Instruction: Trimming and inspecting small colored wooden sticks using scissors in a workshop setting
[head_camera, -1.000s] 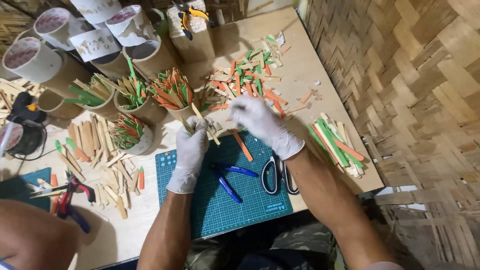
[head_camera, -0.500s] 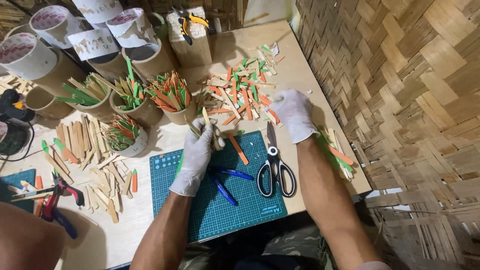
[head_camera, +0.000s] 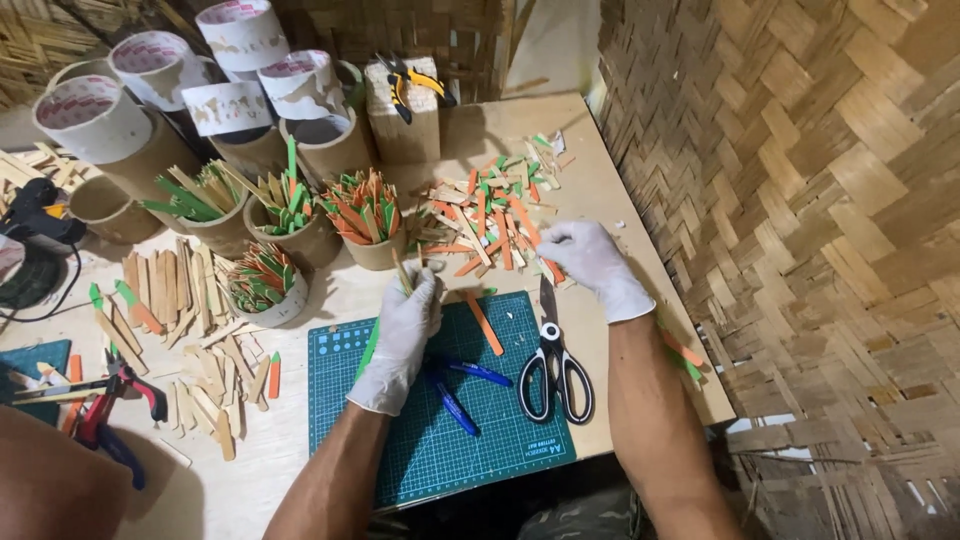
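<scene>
Left hand (head_camera: 402, 335), gloved: closed on one stick (head_camera: 401, 270), upright, tip toward far edge, over mat (head_camera: 440, 440). Right hand (head_camera: 588, 262), gloved: fingers curled on stick pile (head_camera: 490, 215), grip unclear. On mat: one orange stick (head_camera: 484, 323), two pens (head_camera: 462, 385). Beside: one scissors (head_camera: 556, 365).

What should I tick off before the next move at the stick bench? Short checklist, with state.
1. Left hand has a stick: ok, a plain stick pokes up from the gloved fingers.
2. Right hand on the pile: ok, it rests at the pile's near edge; whether it grips a stick, cannot tell.
3. Scissors out of both hands: ok, they lie across the mat edge, blades shut.
4. Mat free for work: not ok, an orange stick and blue pens lie on it.
5. Gloves on both hands: ok.
</scene>
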